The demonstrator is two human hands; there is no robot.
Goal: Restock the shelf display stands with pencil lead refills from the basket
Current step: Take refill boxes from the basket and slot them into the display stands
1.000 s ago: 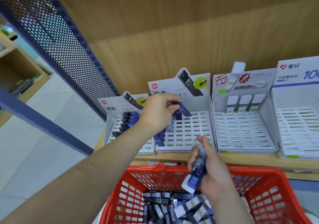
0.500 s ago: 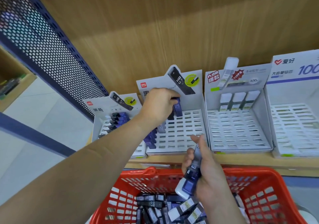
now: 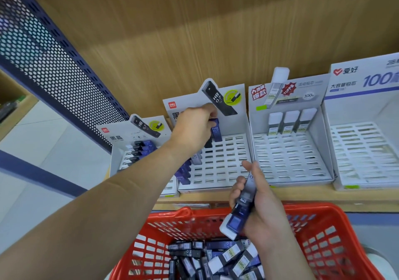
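Left hand (image 3: 194, 126): fingers curled, pinching blue refill (image 3: 216, 129) by top end. Refill upright, lower end at back row of slots in HB 0.7 stand (image 3: 226, 169). Dark refills (image 3: 183, 175) in stand's left column, 6 o'clock from hand.

Right hand (image 3: 259, 204), 5 o'clock from left hand: wrapped round refill bundle (image 3: 238, 214), tilted, white end down.

Red basket (image 3: 323, 234) at 6 o'clock, loose refills (image 3: 216, 258) inside.

Neighbouring stand (image 3: 289, 159) at 3 o'clock: three white-capped refills (image 3: 289, 122) in back row.
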